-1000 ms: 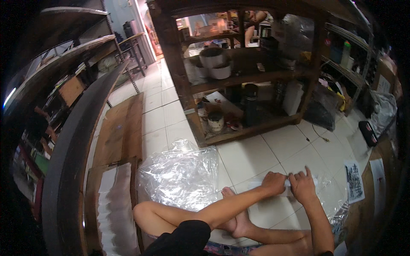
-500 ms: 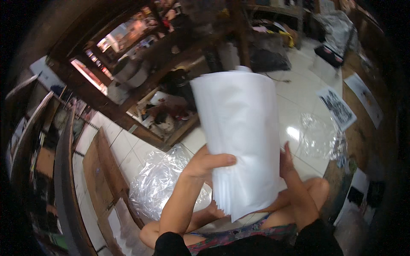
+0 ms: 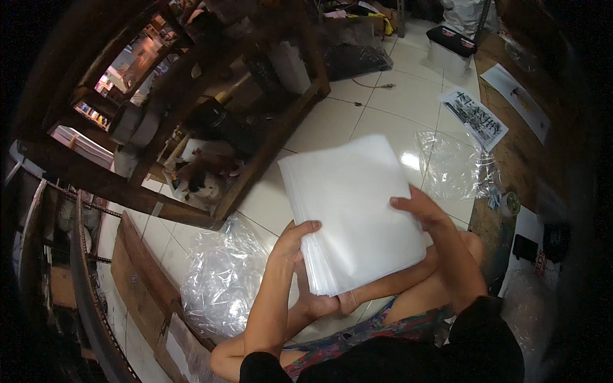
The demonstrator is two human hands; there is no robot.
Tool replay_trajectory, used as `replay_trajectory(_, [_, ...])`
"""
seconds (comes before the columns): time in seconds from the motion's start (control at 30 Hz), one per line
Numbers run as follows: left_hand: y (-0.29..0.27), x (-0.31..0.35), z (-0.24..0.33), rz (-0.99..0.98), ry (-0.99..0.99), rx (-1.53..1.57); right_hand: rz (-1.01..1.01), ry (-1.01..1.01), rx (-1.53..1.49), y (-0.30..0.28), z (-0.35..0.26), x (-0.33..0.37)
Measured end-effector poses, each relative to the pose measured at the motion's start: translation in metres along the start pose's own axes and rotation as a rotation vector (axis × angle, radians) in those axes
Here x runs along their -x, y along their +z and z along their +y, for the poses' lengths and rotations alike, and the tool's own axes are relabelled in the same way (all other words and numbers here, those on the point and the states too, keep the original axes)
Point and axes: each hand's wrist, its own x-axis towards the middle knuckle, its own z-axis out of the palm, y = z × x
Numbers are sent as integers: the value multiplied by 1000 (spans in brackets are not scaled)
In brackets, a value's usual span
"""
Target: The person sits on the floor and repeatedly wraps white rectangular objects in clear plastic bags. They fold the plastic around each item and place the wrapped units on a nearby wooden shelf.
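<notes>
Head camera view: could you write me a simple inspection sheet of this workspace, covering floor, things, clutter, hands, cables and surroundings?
Surface: glossy white tiled floor.
Things in hand: stack of pale sheets, above the crossed legs.
Clutter: crumpled clear plastic at left; flatter clear plastic at right.
Hands: left hand grips the stack's left edge; right hand its right edge.
Cables: thin cord on the floor; purpose unclear.
Surroundings: dark wooden shelf unit; black-lidded container.

The sheet stack (image 3: 357, 210) lies between left hand (image 3: 292, 244) and right hand (image 3: 428, 209) — plastic film (image 3: 220, 281) on the floor (image 3: 332, 124) leftward.
</notes>
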Motion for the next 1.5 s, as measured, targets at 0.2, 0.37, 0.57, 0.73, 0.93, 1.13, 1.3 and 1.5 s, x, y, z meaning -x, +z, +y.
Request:
replay_trajectory(0.2, [-18,-81,-49,33,-152,-134,86,137,50,-55,52,-54])
replay_trajectory(0.37, [-24,-114,-92,88,2,-578,270,212,560,-101,127,-80])
replay_trajectory(0.57, [-10,-115,-60,146,-297,-703,104,327,154,-64,88,-70])
replay_trajectory(0.73, [-14,-126,-85,259,-117,-706,180,334,327,-50,88,-64])
replay_trajectory(0.93, [8,-101,-77,402,230,-680,321,-10,495,-19,71,-47])
replay_trajectory(1.13, [28,-44,-52,320,495,-536,376,-286,285,10,38,-3])
replay_trajectory(1.3, [19,-57,-76,208,754,-588,354,-307,345,17,73,-6])
replay_trajectory(1.5, [26,-71,-80,340,706,-554,538,-367,368,16,89,-18])
